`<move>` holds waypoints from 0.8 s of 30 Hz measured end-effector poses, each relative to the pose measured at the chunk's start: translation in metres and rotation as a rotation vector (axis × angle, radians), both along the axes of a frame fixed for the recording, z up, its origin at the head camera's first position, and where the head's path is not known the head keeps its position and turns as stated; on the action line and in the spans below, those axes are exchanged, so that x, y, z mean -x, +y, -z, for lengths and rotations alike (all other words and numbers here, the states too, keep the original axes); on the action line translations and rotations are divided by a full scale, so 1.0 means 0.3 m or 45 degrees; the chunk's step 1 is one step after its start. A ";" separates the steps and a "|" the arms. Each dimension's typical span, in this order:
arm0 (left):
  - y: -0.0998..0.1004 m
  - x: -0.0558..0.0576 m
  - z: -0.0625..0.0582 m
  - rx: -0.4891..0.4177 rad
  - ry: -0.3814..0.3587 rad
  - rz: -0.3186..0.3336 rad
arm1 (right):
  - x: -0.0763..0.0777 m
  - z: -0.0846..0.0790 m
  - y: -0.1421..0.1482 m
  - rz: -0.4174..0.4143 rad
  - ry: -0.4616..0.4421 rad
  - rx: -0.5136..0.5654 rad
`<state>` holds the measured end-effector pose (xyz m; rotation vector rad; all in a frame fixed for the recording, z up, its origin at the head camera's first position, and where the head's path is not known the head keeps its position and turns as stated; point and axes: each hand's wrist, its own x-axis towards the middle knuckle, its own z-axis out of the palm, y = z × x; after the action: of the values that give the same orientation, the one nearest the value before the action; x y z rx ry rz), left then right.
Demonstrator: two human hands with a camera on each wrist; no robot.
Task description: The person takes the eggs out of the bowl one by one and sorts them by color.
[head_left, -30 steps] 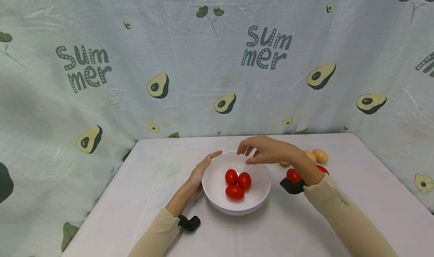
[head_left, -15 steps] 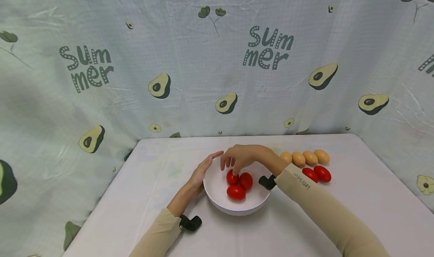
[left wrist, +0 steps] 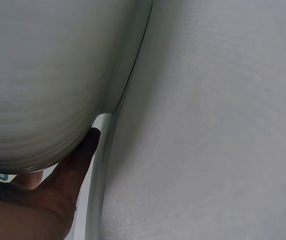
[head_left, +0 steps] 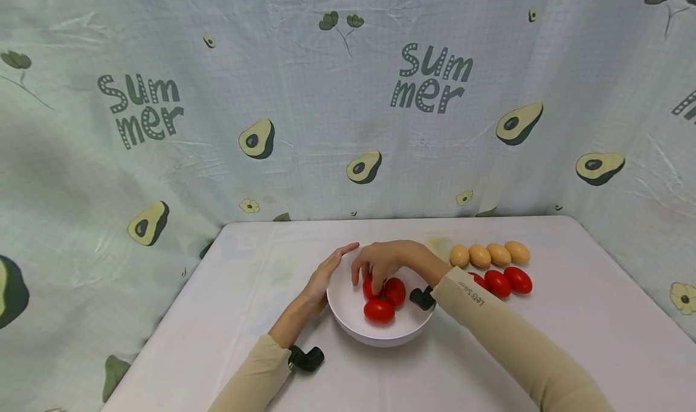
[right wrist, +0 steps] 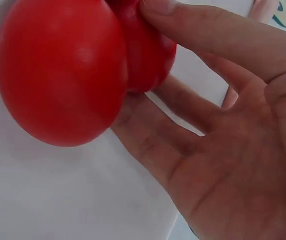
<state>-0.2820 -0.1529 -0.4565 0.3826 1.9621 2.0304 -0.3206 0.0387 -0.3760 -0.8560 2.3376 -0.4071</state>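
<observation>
A white bowl (head_left: pixel 348 324) holds 3 smooth red eggs. My right hand (head_left: pixel 386 260) reaches down inside it and pinches the back left red egg (head_left: pixel 369 288). In the right wrist view, the thumb lies on one side of that egg (right wrist: pixel 150 55) with fingers behind it, while another red egg (right wrist: pixel 62 70) overlaps in front. The other two, one red egg (head_left: pixel 395 292) at the right and one red egg (head_left: pixel 379 311) at the front, lie close by. Against the bowl's outer left side rests my left hand (head_left: pixel 321 276), fingers straight; the left wrist view shows its fingertip touching the wall.
Right of the bowl, several tan eggs (head_left: pixel 489 255) form a row on the white table (head_left: pixel 261 267). In front of them lies a row of red eggs (head_left: pixel 497 284), its left end partly behind the right sleeve (head_left: pixel 505 333). A printed cloth (head_left: pixel 304 98) hangs behind the table.
From above the bowl's back right rim, my right hand has moved left and down to a red egg, uncovering the egg rows at right. My left hand stays at the bowl.
</observation>
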 end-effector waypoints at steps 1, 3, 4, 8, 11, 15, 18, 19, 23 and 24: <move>-0.001 0.000 0.000 -0.004 -0.002 0.000 | 0.000 0.001 -0.002 0.000 -0.003 -0.013; -0.001 -0.002 -0.001 -0.011 -0.009 0.001 | 0.002 0.003 -0.004 0.002 -0.015 -0.036; -0.001 -0.002 -0.001 -0.010 -0.011 0.002 | 0.002 0.003 -0.005 0.000 -0.017 -0.048; -0.001 -0.004 -0.002 -0.005 -0.016 0.002 | 0.004 0.001 -0.006 0.020 -0.025 -0.072; -0.001 -0.004 -0.004 -0.003 -0.018 -0.003 | 0.006 0.001 -0.006 0.022 -0.004 -0.082; 0.000 -0.004 -0.006 -0.004 -0.018 -0.002 | 0.006 -0.002 -0.004 0.019 0.021 -0.074; 0.000 -0.002 -0.005 -0.003 -0.015 0.002 | 0.005 -0.008 0.000 0.022 0.050 -0.060; 0.000 -0.002 -0.005 -0.003 -0.014 0.000 | 0.005 -0.011 0.001 0.018 0.063 -0.056; 0.000 -0.002 -0.004 -0.004 -0.016 -0.012 | 0.007 -0.027 0.010 -0.005 0.099 -0.010; -0.001 -0.002 -0.003 -0.005 -0.014 -0.012 | 0.007 -0.032 0.013 -0.008 0.104 0.006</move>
<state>-0.2815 -0.1533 -0.4557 0.3629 1.9573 2.0385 -0.3227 0.0425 -0.3663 -0.8977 2.4086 -0.3819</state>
